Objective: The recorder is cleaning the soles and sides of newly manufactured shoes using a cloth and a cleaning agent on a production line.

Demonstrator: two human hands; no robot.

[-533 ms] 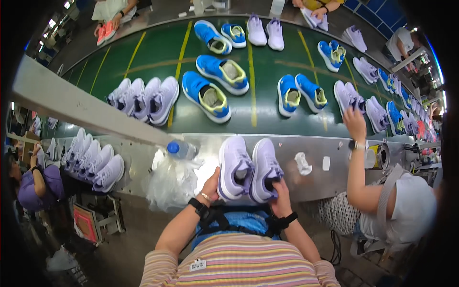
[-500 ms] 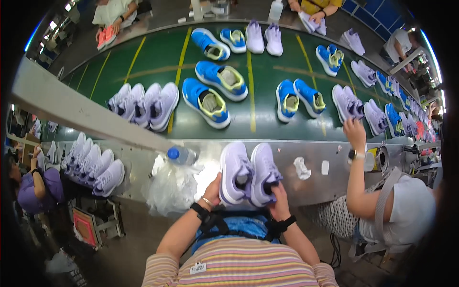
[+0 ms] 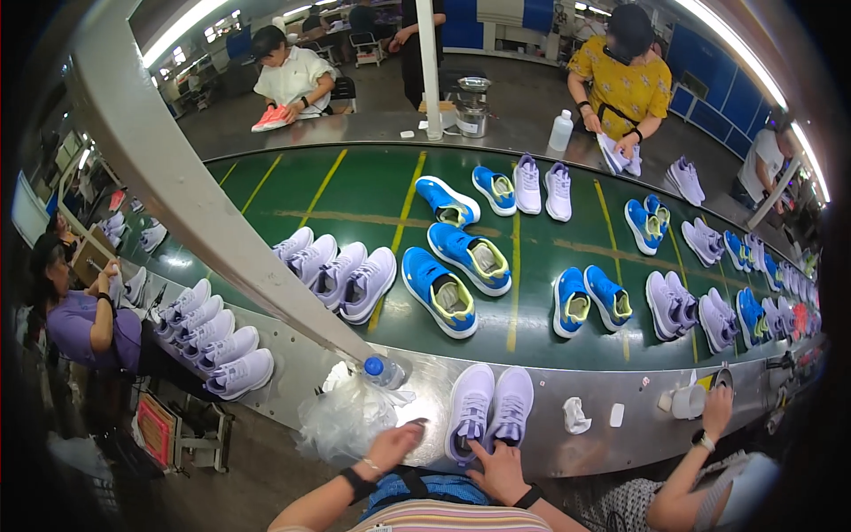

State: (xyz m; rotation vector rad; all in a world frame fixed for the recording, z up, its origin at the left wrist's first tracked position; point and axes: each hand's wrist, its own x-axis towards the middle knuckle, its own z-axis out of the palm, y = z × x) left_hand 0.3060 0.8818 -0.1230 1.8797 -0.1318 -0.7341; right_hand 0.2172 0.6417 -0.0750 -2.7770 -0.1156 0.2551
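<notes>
At left in the frame, a row of lilac shoes (image 3: 209, 330) lines the steel ledge (image 3: 550, 454). Toward lower centre sit a clear plastic bag (image 3: 341, 421) and a blue-capped bottle (image 3: 385, 372); the left hand (image 3: 394, 445) hovers just beside, fingers loosely bent, nothing clearly in it. If it swung left, it could snag the bag and topple the bottle. Right of it, at lower centre, the pair of lilac shoes (image 3: 469, 401) stands side by side, toes up-frame. The right hand (image 3: 501, 474) touches their heel end, fingers partly spread; whether it grips, I cannot tell. An uneven push there could skew one shoe, or send it toward the crumpled paper (image 3: 576, 415) at right.
</notes>
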